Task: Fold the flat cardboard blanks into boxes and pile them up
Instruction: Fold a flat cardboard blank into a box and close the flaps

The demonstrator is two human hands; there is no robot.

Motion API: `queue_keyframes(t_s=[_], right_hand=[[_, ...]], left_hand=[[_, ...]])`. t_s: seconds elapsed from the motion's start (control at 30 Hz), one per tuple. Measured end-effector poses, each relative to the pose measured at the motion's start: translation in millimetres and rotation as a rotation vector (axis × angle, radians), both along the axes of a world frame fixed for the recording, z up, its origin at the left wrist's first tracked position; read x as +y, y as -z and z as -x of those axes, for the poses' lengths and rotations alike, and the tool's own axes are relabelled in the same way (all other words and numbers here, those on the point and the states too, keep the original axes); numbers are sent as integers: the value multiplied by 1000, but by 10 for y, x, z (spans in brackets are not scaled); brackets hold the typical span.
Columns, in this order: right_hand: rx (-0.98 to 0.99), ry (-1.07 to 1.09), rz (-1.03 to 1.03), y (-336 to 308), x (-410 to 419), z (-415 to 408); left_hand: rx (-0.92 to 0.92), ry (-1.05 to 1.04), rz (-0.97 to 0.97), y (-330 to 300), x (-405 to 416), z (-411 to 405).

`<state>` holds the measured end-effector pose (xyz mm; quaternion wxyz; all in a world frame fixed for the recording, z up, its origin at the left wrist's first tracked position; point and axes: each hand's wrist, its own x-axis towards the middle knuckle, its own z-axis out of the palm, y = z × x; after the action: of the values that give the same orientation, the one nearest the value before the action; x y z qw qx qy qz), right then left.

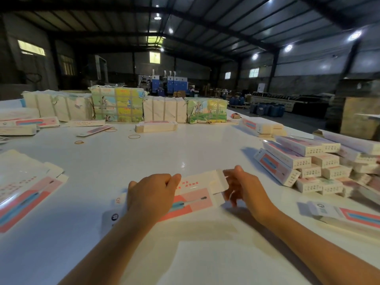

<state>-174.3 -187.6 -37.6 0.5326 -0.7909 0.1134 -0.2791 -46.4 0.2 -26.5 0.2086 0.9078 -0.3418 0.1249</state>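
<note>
left hand (151,194) grips pink-and-white printed cardboard blank (195,194) on white surface (164,153), right hand (243,187) pinches its end flap | half-formed | folded boxes pile (308,163) right: many done | flat blanks stack (24,188) left: remaining

My left hand (151,195) and right hand (245,189) are bare, with no gloves, rings or watch. Both my forearms are bare too, no sleeves showing.
</note>
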Motion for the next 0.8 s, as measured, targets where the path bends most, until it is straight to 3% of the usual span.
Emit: queue_keyframes(t_s=[0.1, 0.17, 0.3, 0.5, 0.7, 0.8], right_hand=[[56, -234, -184, -10, 63, 2], [50, -249, -232, 4, 70, -16], [-2, -143, -262, 22, 13, -29], [-56, -38, -286, 17, -16, -33], [-205, 123, -264, -16, -14, -14], [-307, 302, -39, -25, 2, 32]], left_hand=[[-42, 9, 43, 0, -30, 41], [-127, 28, 12, 24, -69, 63], [-183, 78, 24, 114, -113, 62], [-313, 167, -224, 177, -132, 28], [-287, 152, -37, 83, -106, 20], [-213, 130, 20, 52, -75, -4]])
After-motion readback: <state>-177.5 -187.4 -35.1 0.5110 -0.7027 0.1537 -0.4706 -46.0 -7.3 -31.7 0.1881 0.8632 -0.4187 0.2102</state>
